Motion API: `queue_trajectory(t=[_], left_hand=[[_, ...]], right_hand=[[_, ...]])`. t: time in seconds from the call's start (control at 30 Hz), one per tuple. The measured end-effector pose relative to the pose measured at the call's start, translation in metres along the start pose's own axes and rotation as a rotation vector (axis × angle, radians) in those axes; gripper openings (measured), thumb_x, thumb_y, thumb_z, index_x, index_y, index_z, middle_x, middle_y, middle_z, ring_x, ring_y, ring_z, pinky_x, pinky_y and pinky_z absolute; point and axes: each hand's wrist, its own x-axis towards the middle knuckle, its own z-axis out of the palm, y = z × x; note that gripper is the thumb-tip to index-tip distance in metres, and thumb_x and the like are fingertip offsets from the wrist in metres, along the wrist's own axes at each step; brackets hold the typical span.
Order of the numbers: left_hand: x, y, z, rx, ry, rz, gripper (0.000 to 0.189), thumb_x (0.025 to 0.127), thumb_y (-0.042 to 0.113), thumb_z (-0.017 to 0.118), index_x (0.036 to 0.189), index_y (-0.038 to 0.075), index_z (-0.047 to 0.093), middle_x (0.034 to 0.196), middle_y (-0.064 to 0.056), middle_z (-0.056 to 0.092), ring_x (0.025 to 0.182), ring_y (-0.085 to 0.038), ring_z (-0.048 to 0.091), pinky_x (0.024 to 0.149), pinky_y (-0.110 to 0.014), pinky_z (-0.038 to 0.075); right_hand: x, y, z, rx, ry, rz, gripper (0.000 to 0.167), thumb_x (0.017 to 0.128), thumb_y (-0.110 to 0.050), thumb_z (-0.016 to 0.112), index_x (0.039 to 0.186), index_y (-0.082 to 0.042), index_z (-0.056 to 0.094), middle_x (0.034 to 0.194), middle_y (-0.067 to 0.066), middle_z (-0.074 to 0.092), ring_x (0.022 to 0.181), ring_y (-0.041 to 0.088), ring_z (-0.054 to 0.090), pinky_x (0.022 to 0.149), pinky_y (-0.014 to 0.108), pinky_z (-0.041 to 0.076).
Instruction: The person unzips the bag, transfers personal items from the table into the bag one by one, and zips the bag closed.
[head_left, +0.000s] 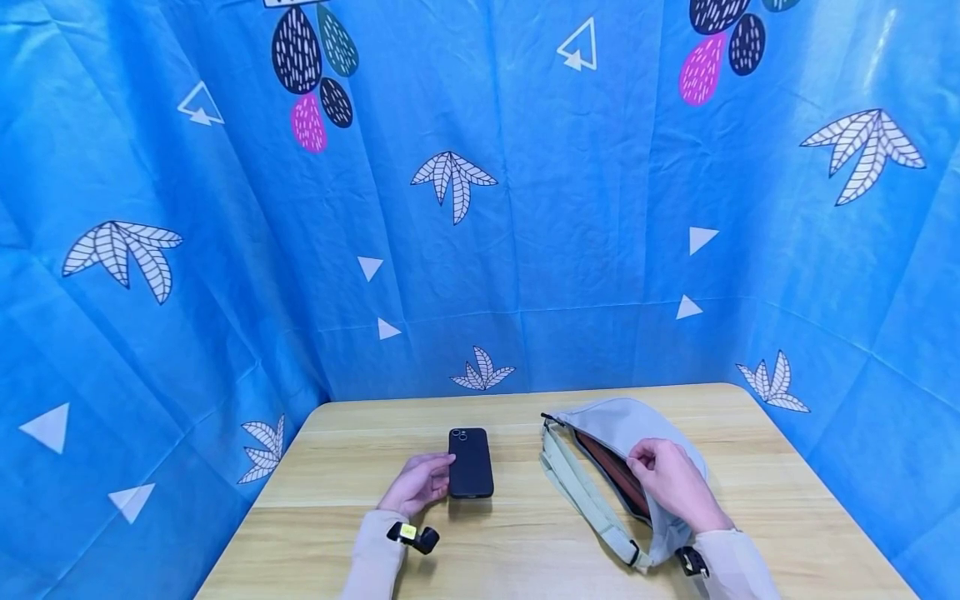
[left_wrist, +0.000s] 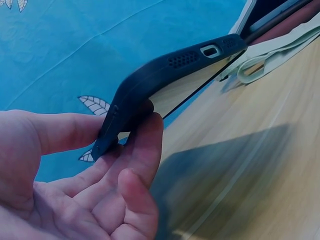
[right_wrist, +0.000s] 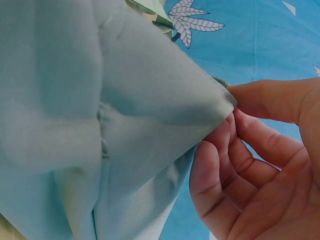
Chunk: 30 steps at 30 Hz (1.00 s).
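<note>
The black phone (head_left: 471, 468) is in the left hand (head_left: 417, 485), pinched by one edge between thumb and fingers above the table (head_left: 517, 550). Right of that grip, a gray bag (head_left: 622, 417) gapes, its opening's edge pinched by the right hand (head_left: 675, 483); a pale green strap (head_left: 581, 492) lies between both grips. Beyond them hangs blue cloth (head_left: 577, 208).

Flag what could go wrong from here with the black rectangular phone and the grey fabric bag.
1. The left grip pinches the black rectangular phone along one side only, so it might twist or slip onto the light wooden tabletop.
2. The right grip pinches just the edge of the grey fabric bag at its opening; if that slips, the mouth may sag shut.
3. The pale green fabric strap runs beside the opening and might snag.
</note>
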Motion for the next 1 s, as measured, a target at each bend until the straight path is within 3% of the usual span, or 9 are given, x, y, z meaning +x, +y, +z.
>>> queue_trajectory(t=[0.7,1.0], left_hand=[[0.006,-0.003,0.032,-0.027,-0.039,0.013,0.013,0.099,0.015,0.066,0.109,0.009,0.061,0.079,0.01,0.069,0.068,-0.004,0.064,0.07,-0.019,0.051],[0.005,-0.004,0.043,-0.031,-0.041,0.006,0.031,0.098,0.018,0.068,0.121,0.001,0.057,0.081,0.009,0.069,0.07,-0.005,0.066,0.071,-0.02,0.052]], right_hand=[[-0.001,0.0,0.001,0.008,-0.01,0.014,0.008,0.09,-0.004,0.069,0.086,-0.008,0.074,0.077,-0.001,0.069,0.068,0.01,0.057,0.06,0.021,0.048],[-0.001,-0.001,0.001,0.009,-0.009,0.009,0.009,0.091,-0.003,0.068,0.086,-0.008,0.073,0.076,-0.001,0.069,0.068,0.009,0.056,0.06,0.02,0.048]])
